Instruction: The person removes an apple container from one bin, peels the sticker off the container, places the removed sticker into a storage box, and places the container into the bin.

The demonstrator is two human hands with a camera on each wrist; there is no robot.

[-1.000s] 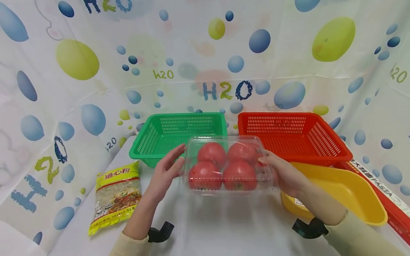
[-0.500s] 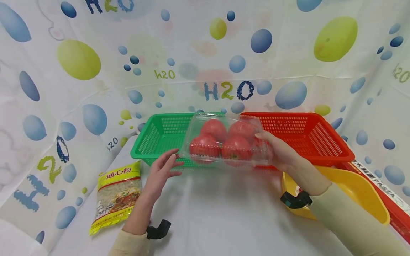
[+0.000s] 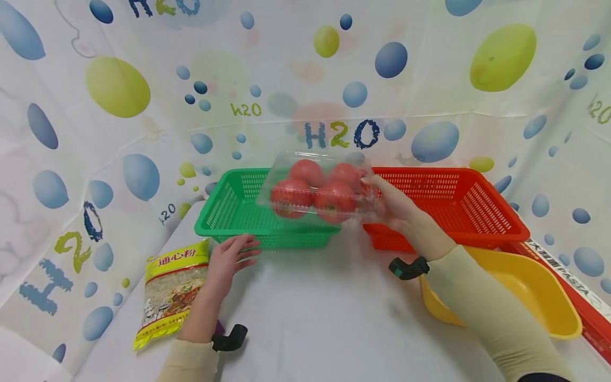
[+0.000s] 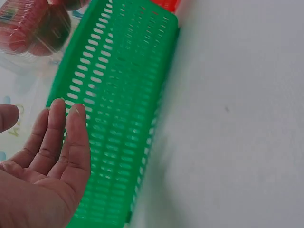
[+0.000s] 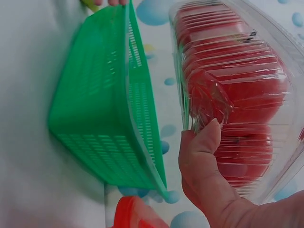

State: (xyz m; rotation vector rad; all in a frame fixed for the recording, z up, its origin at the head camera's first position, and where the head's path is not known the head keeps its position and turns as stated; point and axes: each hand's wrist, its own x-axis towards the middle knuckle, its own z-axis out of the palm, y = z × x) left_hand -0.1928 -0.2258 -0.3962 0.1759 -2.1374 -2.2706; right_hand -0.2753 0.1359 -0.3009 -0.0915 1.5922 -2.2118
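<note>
Clamshell: a clear plastic clamshell of tomatoes [image 3: 317,190] is held in the air over the near right corner of the green basket [image 3: 229,212], tilted slightly down toward the left.
Contents: four red tomatoes are seen inside, packed two by two and touching; the lid appears closed.
Right hand: the right hand [image 3: 391,204] is clamped on the right end of the pack, thumb [image 5: 204,142] pressed on the ribbed wall, the other fingers hidden behind it.
Left hand: the left hand [image 3: 229,257] is laid on the white table [image 3: 324,329], fingers straight and loosely together, nothing held, just in front of the green basket wall.
Handling: the thin shell is judged flexible and slick, liable to buckle or pop open under a one-ended grip; the load is judged fairly heavy and the fruit easily bruised. Support under the base, or a hold at both short ends, is judged safer.
Green basket: nothing is seen inside it.
Red basket: the red basket [image 3: 453,207] stands just right of the green one, with nothing seen inside.
Yellow tub: a yellow tub [image 3: 534,297] sits near the right forearm; its visible part shows nothing inside.
Others: a macaroni bag [image 3: 174,289] lies flat left of the left hand; a pasta box [image 3: 568,276] lies along the right edge.
</note>
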